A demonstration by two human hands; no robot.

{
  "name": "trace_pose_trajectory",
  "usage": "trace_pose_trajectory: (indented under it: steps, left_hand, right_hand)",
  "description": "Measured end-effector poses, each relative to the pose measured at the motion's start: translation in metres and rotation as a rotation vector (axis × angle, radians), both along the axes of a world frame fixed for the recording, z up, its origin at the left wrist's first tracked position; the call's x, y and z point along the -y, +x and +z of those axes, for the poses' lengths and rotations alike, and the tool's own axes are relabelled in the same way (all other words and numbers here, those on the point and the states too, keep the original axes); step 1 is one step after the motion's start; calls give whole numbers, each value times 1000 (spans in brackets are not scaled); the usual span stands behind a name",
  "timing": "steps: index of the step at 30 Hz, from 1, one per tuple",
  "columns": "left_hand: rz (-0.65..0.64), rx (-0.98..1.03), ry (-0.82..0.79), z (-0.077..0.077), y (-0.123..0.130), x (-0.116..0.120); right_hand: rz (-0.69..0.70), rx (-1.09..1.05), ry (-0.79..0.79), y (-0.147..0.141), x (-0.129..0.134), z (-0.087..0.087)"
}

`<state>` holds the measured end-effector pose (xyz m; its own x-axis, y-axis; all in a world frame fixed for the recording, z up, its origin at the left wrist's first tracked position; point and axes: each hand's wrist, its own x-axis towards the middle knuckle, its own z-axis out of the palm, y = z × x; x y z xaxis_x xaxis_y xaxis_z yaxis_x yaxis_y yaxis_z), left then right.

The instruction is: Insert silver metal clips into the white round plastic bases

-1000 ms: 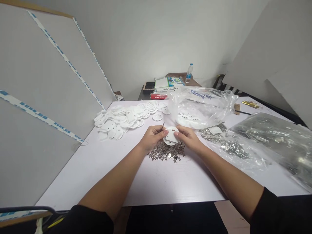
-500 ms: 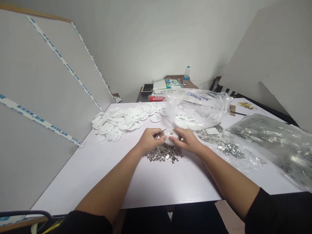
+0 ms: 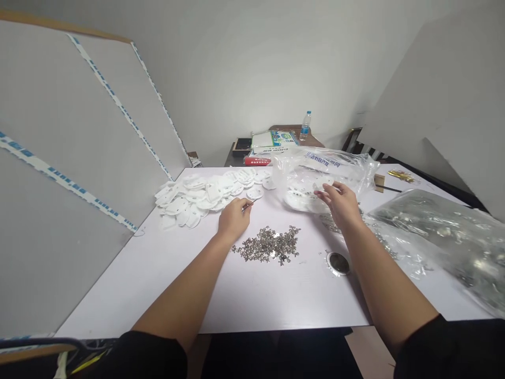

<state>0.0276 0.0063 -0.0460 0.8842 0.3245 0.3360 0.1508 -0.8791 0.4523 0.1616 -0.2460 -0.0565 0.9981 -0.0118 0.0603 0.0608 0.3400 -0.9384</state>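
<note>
My left hand is closed on a thin, pointed tool, its tip facing the bag; the rest of the tool is inside the fingers. My right hand reaches over the clear plastic bag, thumb and fingers apart. Several white plastic discs lie in that bag, right by these fingertips. Between my forearms a small heap of shiny metal pieces rests on the white table. A loose pile of white discs spreads out beyond my left hand.
More metal parts lie in a large clear bag on the right. A round dark-centred fitting is set in the table near my right forearm. A grey panel borders the left side. A water bottle stands at the back.
My hands have parted. The right hand has moved right and away from me, from the white disc held over the metal heap to the bag. The left hand has shifted slightly left with the tool.
</note>
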Motion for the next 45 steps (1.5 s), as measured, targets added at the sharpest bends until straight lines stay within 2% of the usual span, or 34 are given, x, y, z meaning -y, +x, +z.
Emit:
trace_pose_trajectory:
  steps: [2, 5, 7, 10, 12, 14, 16, 18, 21, 22, 24, 26, 28, 29, 31, 34, 39, 45]
  left_hand:
    - [22, -46, 55, -4, 1, -2]
    - [4, -54, 61, -9, 6, -3]
    - [-7, -28, 33, -10, 16, -1]
    - [-1, -116, 101, -9, 39, 4]
    - [49, -201, 196, -7, 57, 6]
    - [72, -233, 205, -6, 71, 7]
    - [71, -255, 218, -6, 76, 6]
    - [65, -225, 247, -3, 71, 5]
    - [12, -6, 277, 4, 47, 7]
    - [-67, 68, 252, 6, 38, 9]
    - [-319, 177, 175, 10, 19, 16]
    - [-524, 213, 104, 10, 4, 22]
    - [-649, 204, 4, 9, -5, 25]
    - [-658, 191, -44, 7, -8, 24]
    - [-590, 123, -111, 5, -11, 17]
    - [-500, -82, -97, 2, -12, 5]
    - [-557, -241, 40, -3, -13, 4]
    - [-491, -329, 76, -4, -12, 11]
  right_hand:
    - [11, 50, -43, 1, 0, -3]
    - [-57, 199, -320, -5, -4, -7]
    - [-164, 400, -489, -14, -9, -8]
    - [-277, 807, -566, -31, -17, -8]
    - [-204, 962, -555, -43, -22, -9]
    - [-11, 1020, -526, -52, -26, -11]
    - [120, 1000, -519, -56, -29, -14]
    - [225, 877, -519, -57, -32, -17]
    - [401, 603, -492, -57, -34, -19]
    - [466, 516, -460, -57, -35, -19]
    - [590, 374, -365, -59, -38, -19]
    - [669, 292, -289, -61, -40, -19]
    - [656, 275, -297, -62, -41, -19]
    - [608, 287, -329, -61, -41, -19]
    - [472, 343, -415, -58, -39, -19]
    - [338, 443, -510, -52, -34, -20]
    - [339, 457, -535, -50, -31, -22]
    - [382, 445, -565, -54, -34, -23]
